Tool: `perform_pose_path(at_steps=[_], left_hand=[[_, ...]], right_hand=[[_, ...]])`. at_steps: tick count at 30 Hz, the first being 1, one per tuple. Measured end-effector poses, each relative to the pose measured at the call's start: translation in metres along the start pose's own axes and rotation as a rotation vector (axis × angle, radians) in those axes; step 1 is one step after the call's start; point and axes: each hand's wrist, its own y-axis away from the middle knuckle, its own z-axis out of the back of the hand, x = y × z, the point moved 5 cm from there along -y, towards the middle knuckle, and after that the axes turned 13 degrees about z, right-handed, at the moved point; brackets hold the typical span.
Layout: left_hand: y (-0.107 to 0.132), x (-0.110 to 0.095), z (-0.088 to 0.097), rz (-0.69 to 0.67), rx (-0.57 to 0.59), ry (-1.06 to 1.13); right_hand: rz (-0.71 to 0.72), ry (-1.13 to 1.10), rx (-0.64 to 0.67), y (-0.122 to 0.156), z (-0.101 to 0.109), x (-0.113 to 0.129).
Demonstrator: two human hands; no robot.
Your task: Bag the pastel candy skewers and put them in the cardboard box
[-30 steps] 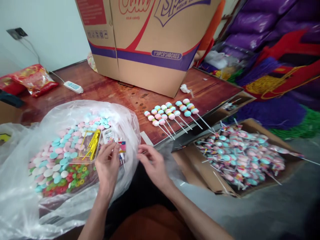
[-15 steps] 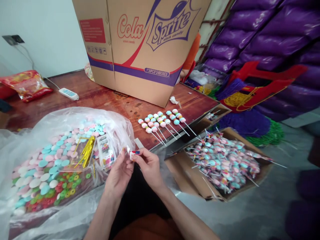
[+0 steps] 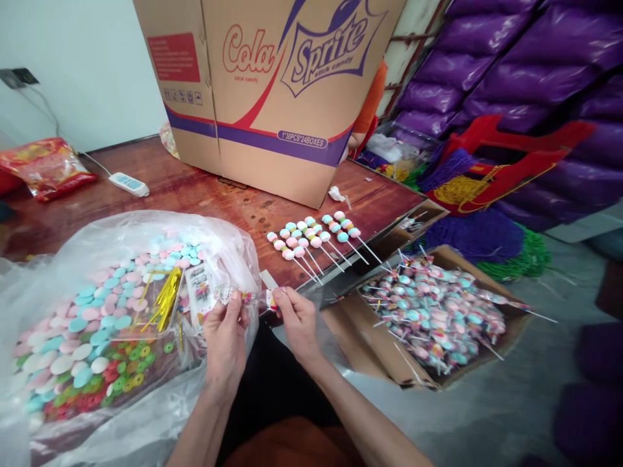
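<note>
A small printed plastic wrapper [image 3: 247, 296] stretches between my two hands, in front of the table's near edge. My left hand [image 3: 226, 337] is closed, pinching it between thumb and fingers. On the other end, my right hand [image 3: 298, 321] is closed with thumb and forefinger on a white, red and blue printed part. Left of my hands, a clear plastic bag [image 3: 228, 237] lies open around pastel candies [image 3: 87, 318], fruit-coloured candy rings [image 3: 131, 366], gold twist ties [image 3: 168, 295] and a stack of printed wrappers [image 3: 199, 292]. Several candy skewers [image 3: 302, 237] lie in a row beyond my hands.
A cardboard box [image 3: 335, 331] full of wrapped candy skewers [image 3: 433, 311] stands low on the right. A big carton [image 3: 263, 130] blocks the table's back, with part of a person in orange [image 3: 372, 97] behind it. Purple sacks [image 3: 525, 65] are piled at the upper right.
My hands have moved apart, the left one leftward and the right one slightly right. More of the wrapper now shows stretched between them.
</note>
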Motion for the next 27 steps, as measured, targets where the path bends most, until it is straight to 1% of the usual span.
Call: perform_pose_path(at_steps=[2, 5, 8, 11, 13, 14, 16, 17, 19, 21, 22, 24, 26, 27], left_hand=[[-0.003, -0.001, 0.001, -0.028, -0.060, 0.042], [-0.005, 0.000, 0.001, -0.080, -0.127, 0.056], [-0.008, 0.001, -0.001, -0.091, -0.124, 0.008], [-0.013, -0.003, 0.000, -0.080, -0.113, 0.045], [-0.016, -0.008, 0.002, -0.077, -0.121, 0.091], [-0.018, -0.011, 0.003, -0.070, -0.126, 0.108], [-0.022, -0.015, 0.004, -0.034, -0.124, 0.125], [-0.024, -0.016, 0.005, -0.010, -0.117, 0.130], [-0.027, -0.018, 0.008, 0.034, -0.110, 0.142], [-0.030, -0.018, 0.011, 0.077, -0.110, 0.156], [-0.031, -0.018, 0.012, 0.099, -0.110, 0.164], [-0.033, -0.017, 0.013, 0.147, -0.115, 0.185], [-0.035, -0.018, 0.014, 0.187, -0.139, 0.217], [-0.035, -0.019, 0.014, 0.202, -0.155, 0.232]], right_hand=[[0.003, 0.001, 0.001, 0.000, -0.002, -0.001], [-0.030, -0.013, -0.041, 0.000, -0.003, -0.005], [-0.062, -0.007, -0.036, -0.005, -0.002, -0.010], [-0.011, 0.099, -0.029, -0.018, 0.008, -0.012], [0.079, 0.264, -0.063, -0.032, 0.022, -0.010], [0.142, 0.387, -0.075, -0.039, 0.028, -0.009], [0.266, 0.702, -0.059, -0.054, 0.038, -0.009], [0.310, 0.873, -0.030, -0.060, 0.041, -0.011], [0.338, 1.160, 0.048, -0.069, 0.043, -0.019], [0.324, 1.313, 0.136, -0.073, 0.042, -0.029], [0.319, 1.345, 0.166, -0.074, 0.041, -0.033], [0.321, 1.334, 0.185, -0.073, 0.040, -0.038], [0.323, 1.216, 0.138, -0.070, 0.042, -0.037], [0.323, 1.111, 0.099, -0.067, 0.044, -0.035]])
